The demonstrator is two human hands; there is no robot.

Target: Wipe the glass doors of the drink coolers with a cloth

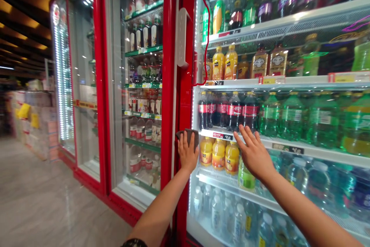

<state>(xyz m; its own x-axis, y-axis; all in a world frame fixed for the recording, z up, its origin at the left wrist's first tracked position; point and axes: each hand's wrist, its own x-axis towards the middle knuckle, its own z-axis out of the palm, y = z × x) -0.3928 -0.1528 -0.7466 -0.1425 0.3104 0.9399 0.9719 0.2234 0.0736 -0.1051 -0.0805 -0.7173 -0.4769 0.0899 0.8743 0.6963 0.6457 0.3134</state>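
My left hand (187, 152) holds a dark grey cloth (194, 136) flat against the red door frame (185, 104) of a drinks cooler. Its fingers lie stretched over the cloth, below the white door handle (182, 38). My right hand (256, 154) has its fingers spread and holds nothing. It is at the cooler's glass door, in front of the shelf with cola bottles (234, 110) and green bottles (293, 116). Orange juice bottles (218, 153) stand on the shelf just left of it. Whether the palm touches the glass is hard to tell.
A second red-framed cooler (168, 85) adjoins on the left, its glass showing shelves of bottles and cans. Farther left, stacked boxes (37, 123) stand on the shiny floor (46, 197). Water bottles (216, 210) fill the lowest shelf behind the glass.
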